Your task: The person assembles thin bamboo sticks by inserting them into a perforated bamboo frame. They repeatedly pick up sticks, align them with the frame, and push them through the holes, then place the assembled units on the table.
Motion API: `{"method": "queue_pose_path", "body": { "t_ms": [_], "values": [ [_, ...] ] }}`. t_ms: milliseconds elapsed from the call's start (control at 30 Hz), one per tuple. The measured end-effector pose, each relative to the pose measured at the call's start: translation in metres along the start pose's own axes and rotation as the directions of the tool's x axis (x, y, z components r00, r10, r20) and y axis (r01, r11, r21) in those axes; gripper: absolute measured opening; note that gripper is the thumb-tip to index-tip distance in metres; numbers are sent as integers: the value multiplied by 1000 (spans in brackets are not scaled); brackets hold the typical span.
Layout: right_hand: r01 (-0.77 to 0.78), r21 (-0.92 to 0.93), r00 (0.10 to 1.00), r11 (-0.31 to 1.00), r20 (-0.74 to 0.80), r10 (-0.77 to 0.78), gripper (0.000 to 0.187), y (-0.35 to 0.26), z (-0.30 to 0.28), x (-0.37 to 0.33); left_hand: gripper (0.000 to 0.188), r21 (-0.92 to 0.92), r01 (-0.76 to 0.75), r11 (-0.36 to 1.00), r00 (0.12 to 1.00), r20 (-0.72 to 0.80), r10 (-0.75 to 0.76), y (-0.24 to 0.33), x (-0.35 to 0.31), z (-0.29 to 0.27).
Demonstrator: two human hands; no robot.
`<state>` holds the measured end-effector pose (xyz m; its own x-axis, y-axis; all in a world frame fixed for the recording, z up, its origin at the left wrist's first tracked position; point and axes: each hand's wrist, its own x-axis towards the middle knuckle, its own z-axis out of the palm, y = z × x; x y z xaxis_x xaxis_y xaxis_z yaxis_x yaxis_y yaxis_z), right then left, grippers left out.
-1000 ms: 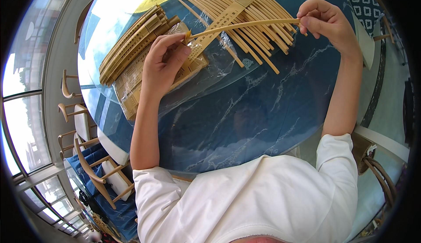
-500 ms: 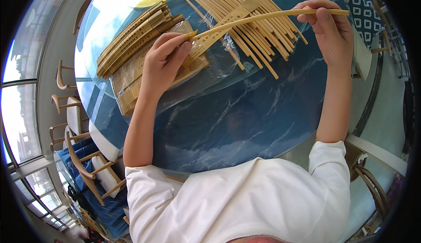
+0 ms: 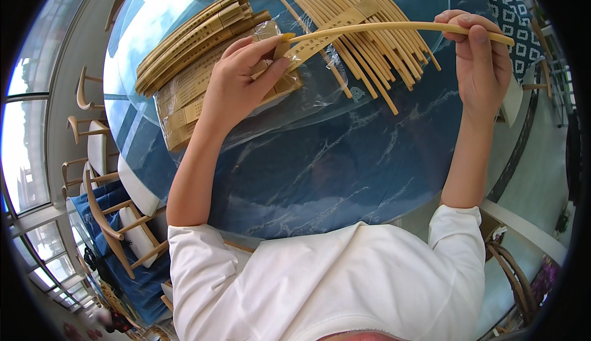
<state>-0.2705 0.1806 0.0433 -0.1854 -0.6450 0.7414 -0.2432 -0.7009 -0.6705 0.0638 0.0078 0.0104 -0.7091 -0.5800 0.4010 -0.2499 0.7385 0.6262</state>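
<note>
Two hands hold one long, smooth bamboo strip [image 3: 394, 28] above my glossy blue marbled surface [image 3: 345, 168]: left hand [image 3: 243, 85] pinches its paper-sleeved end, right hand [image 3: 477, 58] grips the other, over fanned sticks [image 3: 363, 39].

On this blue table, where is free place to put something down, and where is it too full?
The blue marbled table is bare across its near half, between the two forearms and up to the clear plastic sheet. The far side is crowded: loose bamboo sticks on the right, stacked paper sleeves on the left. Left hand and right hand hold one stick above them.
</note>
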Motion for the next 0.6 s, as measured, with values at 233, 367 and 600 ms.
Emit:
{"method": "queue_pose_path", "body": {
  "t_ms": [233,367,600],
  "values": [
    [-76,23,997,997,14,75,29,7,-18,-10,29,-92,126,988,992,26,-124,6,1,1],
    [-59,17,997,998,43,59,30,6,-20,-9,27,-14,33,999,999,10,-33,-4,1,2],
    [-37,11,999,999,2,37,29,6,-22,-9,22,-207,160,965,986,-14,-167,-2,-3,10]
  ]
}}
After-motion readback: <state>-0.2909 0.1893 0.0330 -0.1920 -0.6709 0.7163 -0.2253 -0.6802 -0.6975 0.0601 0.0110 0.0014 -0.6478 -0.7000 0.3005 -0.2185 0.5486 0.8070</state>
